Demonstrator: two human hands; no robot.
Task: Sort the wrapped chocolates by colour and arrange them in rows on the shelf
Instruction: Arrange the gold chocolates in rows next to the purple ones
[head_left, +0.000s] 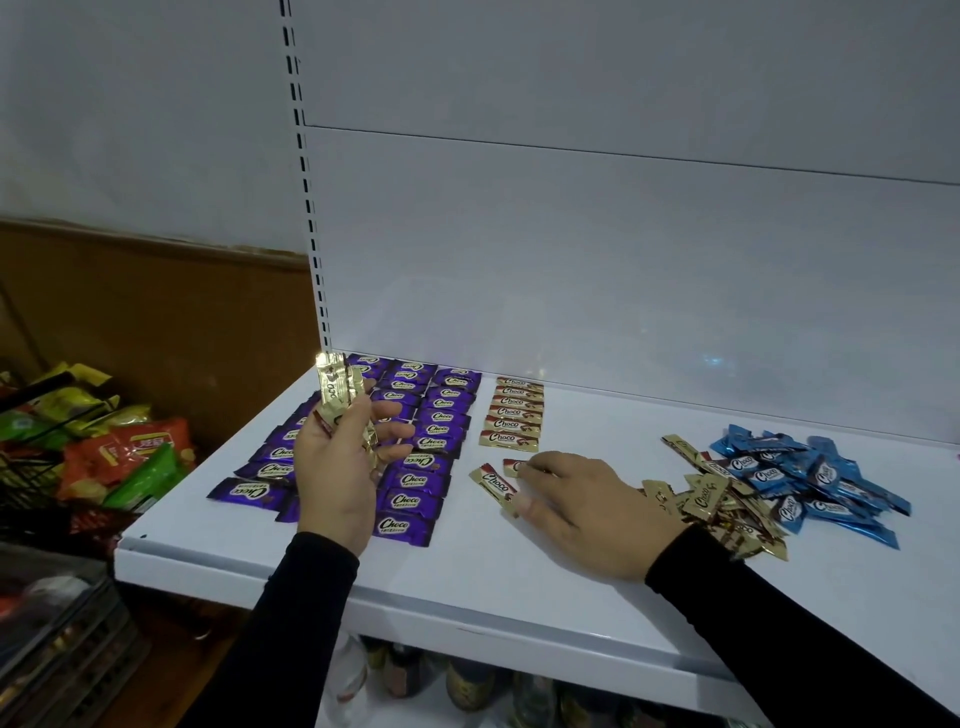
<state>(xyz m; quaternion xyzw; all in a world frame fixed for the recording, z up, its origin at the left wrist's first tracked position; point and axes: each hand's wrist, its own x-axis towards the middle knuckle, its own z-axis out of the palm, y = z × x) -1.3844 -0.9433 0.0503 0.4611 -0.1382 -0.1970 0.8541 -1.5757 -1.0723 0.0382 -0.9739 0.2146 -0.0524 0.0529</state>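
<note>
Purple chocolates (441, 415) lie in three neat rows on the left of the white shelf (467, 571). A column of gold chocolates (511, 413) stands to their right. My left hand (337, 467) is raised above the purple rows, shut on a few gold chocolates (335, 389). My right hand (582, 504) rests flat on the shelf, fingertips on two loose gold chocolates (493, 486) just below the gold column. A mixed heap of gold chocolates (711, 501) and blue chocolates (810, 478) lies at the right.
A black wire basket (47, 467) full of bright snack bags stands left of the shelf. Bottles (467, 680) show on a lower shelf beneath. The white back panel (623, 260) rises behind the chocolates.
</note>
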